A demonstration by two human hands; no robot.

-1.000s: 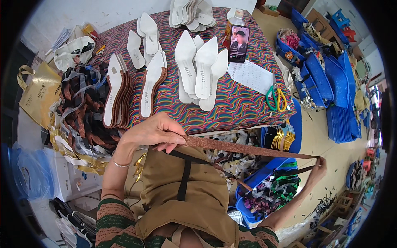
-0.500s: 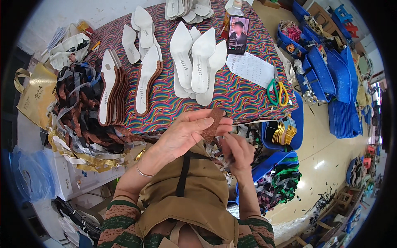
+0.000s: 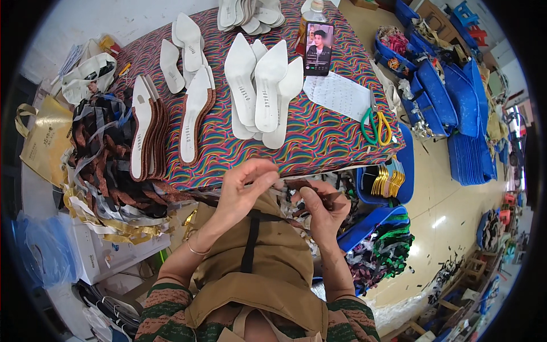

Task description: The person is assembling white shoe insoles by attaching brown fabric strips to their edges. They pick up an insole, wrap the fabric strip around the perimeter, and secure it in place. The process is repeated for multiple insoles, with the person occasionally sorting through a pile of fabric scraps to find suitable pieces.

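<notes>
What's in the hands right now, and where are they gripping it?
Both hands pinch one brown strap. The left hand holds one end between fingertips; the right hand grips the other end, a short way along. How much strap hangs below is hidden.

A narrow brown leather strap (image 3: 310, 187) shows only in part between the left hand (image 3: 246, 188) and right hand (image 3: 323, 210); the fingers cover most of its length, and how it is gripped cannot be told. At twelve o'clock, a stack of white pointed shoe insoles (image 3: 248, 12) is cut off by the picture's edge. At two o'clock, the contents of the blue plastic baskets (image 3: 441, 85) are too small to make out. At five o'clock, the floor clutter blurs into the dark rim.
</notes>
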